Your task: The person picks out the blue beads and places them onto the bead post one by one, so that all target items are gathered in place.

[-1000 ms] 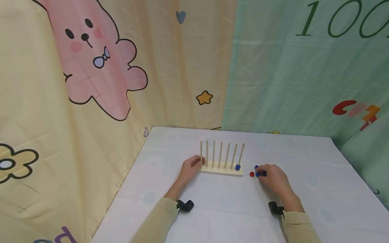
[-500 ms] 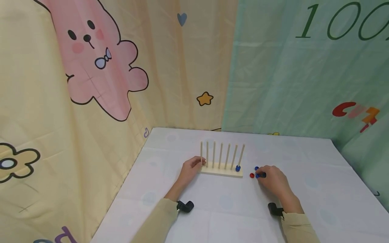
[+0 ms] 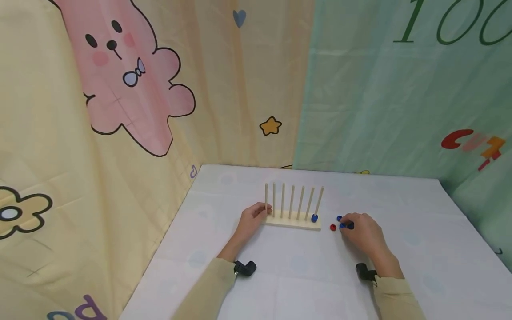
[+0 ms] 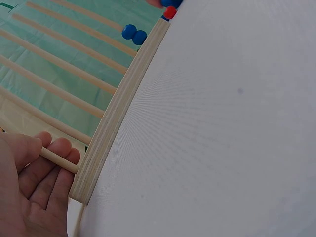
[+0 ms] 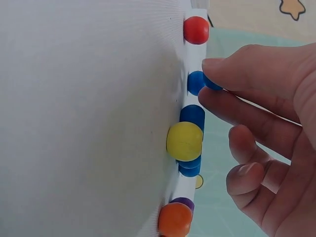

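A pale wooden peg stand has a row of upright pegs on a flat base. My left hand holds its leftmost peg near the bottom, thumb on one side and fingers on the other. Two blue beads sit low on the rightmost peg. To the right of the stand, my right hand pinches a blue bead between thumb and index fingertips, its other fingers loosely bent. Another blue bead is just behind the pinched one. A red bead lies between the hand and the stand.
In the right wrist view a yellow bead stands before several blue ones. An orange bead and a purple bead lie further along. White cloth covers the table; printed curtains hang behind it.
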Tool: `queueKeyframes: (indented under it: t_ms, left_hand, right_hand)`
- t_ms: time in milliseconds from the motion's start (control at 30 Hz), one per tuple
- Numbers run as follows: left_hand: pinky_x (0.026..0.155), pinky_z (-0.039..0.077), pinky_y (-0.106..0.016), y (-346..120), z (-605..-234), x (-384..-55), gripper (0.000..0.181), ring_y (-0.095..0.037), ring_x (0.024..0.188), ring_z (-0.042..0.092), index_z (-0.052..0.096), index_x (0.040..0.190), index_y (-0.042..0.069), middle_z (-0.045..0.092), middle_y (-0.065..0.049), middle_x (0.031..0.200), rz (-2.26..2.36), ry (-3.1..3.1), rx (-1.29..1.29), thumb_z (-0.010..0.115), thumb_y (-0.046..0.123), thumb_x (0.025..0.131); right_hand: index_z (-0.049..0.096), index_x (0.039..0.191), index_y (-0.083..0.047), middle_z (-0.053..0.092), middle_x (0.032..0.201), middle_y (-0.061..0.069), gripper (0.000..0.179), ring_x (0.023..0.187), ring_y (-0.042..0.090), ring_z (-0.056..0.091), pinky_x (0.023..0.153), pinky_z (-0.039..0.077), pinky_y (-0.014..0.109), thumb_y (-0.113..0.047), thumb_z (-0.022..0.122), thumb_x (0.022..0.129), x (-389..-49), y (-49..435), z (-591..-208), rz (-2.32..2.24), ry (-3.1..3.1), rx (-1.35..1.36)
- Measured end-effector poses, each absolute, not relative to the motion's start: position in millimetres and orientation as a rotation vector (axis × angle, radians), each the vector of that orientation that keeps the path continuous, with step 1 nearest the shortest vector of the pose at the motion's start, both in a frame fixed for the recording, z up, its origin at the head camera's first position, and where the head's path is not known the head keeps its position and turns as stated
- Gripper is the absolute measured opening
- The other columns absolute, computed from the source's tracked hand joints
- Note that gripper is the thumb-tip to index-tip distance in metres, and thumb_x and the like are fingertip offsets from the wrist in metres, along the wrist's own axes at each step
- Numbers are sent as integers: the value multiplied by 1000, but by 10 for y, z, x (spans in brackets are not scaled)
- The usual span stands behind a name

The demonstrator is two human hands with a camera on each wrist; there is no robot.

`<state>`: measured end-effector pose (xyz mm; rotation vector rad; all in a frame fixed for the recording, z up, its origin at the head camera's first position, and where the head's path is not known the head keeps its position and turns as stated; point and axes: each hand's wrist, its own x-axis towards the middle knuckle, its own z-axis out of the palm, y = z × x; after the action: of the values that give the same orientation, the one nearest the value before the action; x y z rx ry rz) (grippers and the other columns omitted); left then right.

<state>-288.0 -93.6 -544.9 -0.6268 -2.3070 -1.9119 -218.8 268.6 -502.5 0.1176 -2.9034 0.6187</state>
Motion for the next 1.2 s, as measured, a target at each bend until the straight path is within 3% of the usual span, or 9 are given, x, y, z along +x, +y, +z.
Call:
queueKeyframes:
  t_ms: [167,300,567,1200]
  left_hand:
    - [89,50,-23,-929,-5443,-2889,18,-28,106,67,70,114,1,73,-14,107,-1938,-2289,-628,62,9,101]
    - [87,51,-24,-925,-5438,-2881,18,-33,106,67,70,114,0,73,-18,107,-1940,-2272,-633,63,9,100]
    - [88,51,-25,-928,-5382,-2847,18,-25,105,67,70,115,-1,73,-14,106,-1940,-2304,-597,60,8,101]
    - [89,51,-26,-938,-5427,-2872,15,-21,103,68,71,112,5,74,-7,104,-1852,-2347,-598,61,9,101]
  right_hand:
    - [77,101,-9,72,101,13,19,88,31,61,75,53,52,-12,81,83,-2200,2678,-4963,607,-2916,95]
    - [75,103,-8,72,98,11,21,84,27,59,68,53,45,-15,81,84,-2188,2669,-4910,609,-2906,91]
    - [74,105,-7,69,90,4,23,76,22,52,59,45,33,-17,80,85,-2170,2665,-4829,626,-2851,94]
    - [73,108,-9,73,97,8,23,73,21,51,58,41,32,-16,78,86,-2065,2559,-4734,645,-2737,107]
